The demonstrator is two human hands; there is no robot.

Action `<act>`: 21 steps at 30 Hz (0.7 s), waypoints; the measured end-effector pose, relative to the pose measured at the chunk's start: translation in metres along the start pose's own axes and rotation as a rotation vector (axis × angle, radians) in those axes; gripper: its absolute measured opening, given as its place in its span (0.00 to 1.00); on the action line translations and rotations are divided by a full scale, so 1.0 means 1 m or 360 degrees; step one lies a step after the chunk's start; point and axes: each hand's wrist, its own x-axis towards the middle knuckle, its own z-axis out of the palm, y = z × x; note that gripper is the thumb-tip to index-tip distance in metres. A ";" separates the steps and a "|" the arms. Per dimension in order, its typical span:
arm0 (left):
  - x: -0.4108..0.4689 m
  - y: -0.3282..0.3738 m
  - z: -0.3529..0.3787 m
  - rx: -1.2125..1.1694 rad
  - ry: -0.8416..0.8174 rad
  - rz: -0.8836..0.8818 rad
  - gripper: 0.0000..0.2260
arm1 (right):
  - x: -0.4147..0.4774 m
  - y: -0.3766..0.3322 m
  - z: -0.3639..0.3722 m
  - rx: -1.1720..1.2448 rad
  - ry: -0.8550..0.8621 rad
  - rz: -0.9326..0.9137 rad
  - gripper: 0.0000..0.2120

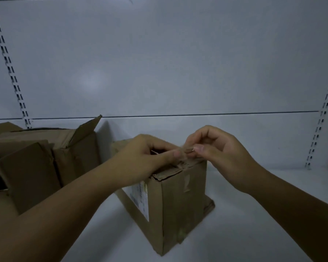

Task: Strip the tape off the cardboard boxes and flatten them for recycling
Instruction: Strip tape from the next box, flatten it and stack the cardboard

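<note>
A small upright cardboard box (176,203) stands on the white shelf, with a white label on its left face and strips of clear tape on its right face. My left hand (146,161) lies on the box's top, thumb and fingers curled at the torn top edge. My right hand (214,148) pinches a bit of tape (187,150) between thumb and fingertips just above the top corner. Both thumbs nearly meet there. The box's top flaps are mostly hidden under my left hand.
A larger open cardboard box (51,159) with raised flaps sits at the left, close to the small one. The white shelf surface (254,233) spreads to the right and front. A white back wall with slotted uprights (322,118) rises behind.
</note>
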 end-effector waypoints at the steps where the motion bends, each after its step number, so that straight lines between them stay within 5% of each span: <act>1: 0.001 0.000 0.002 -0.0016 0.0026 -0.0021 0.07 | -0.004 0.003 -0.003 -0.0038 -0.0011 -0.0051 0.02; 3: 0.004 -0.002 0.003 0.0012 0.0070 -0.0115 0.11 | -0.013 0.008 -0.007 -0.0151 -0.0033 -0.0166 0.03; 7: 0.006 -0.004 0.001 -0.0140 0.0023 -0.0283 0.08 | -0.029 0.025 -0.008 -0.1188 -0.0163 -0.0763 0.11; 10: 0.010 -0.003 -0.001 -0.0237 -0.0007 -0.0395 0.08 | -0.033 0.037 -0.003 -0.1449 -0.0113 -0.0995 0.07; 21: 0.012 -0.004 -0.004 -0.0243 -0.0168 -0.0396 0.08 | -0.030 0.031 0.004 -0.1105 0.0114 -0.0847 0.11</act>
